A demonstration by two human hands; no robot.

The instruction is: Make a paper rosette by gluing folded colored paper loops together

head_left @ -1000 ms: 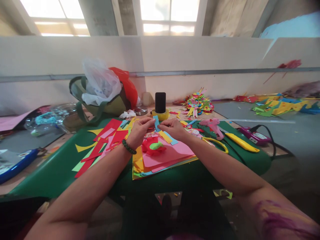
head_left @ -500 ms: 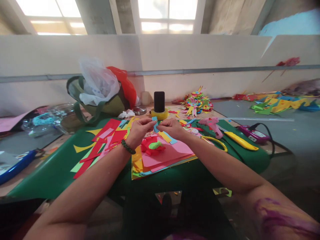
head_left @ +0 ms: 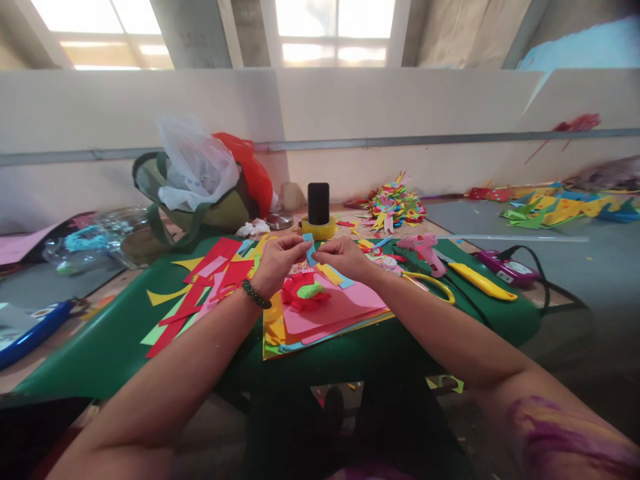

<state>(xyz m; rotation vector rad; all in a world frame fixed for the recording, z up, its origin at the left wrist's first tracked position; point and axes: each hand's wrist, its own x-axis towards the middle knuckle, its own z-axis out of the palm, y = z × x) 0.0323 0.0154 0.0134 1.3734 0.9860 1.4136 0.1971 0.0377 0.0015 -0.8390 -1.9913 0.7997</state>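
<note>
Between my two hands is a small blue paper strip (head_left: 309,249). My left hand (head_left: 278,261), with a dark bead bracelet at the wrist, pinches it from the left. On its right edge my right hand (head_left: 345,256) has thumb and forefinger closed. Just below them a red paper flower (head_left: 305,292) with a green centre lies on a stack of pink paper sheets (head_left: 345,310). Yellow and blue strips (head_left: 336,275) stick out beneath my right hand. Red paper strips (head_left: 220,257) lie scattered left of my left hand.
A pink glue gun (head_left: 425,252), a yellow box cutter (head_left: 481,281) and yellow-handled scissors (head_left: 435,285) lie to the right on the green mat (head_left: 100,357). A phone (head_left: 319,203) stands in a yellow tape roll (head_left: 319,229). Behind are a bag (head_left: 210,217) and a paper-flower heap (head_left: 397,207).
The blue strip has tilted very slightly between my fingers. Otherwise both hands and the things on the mat keep their places.
</note>
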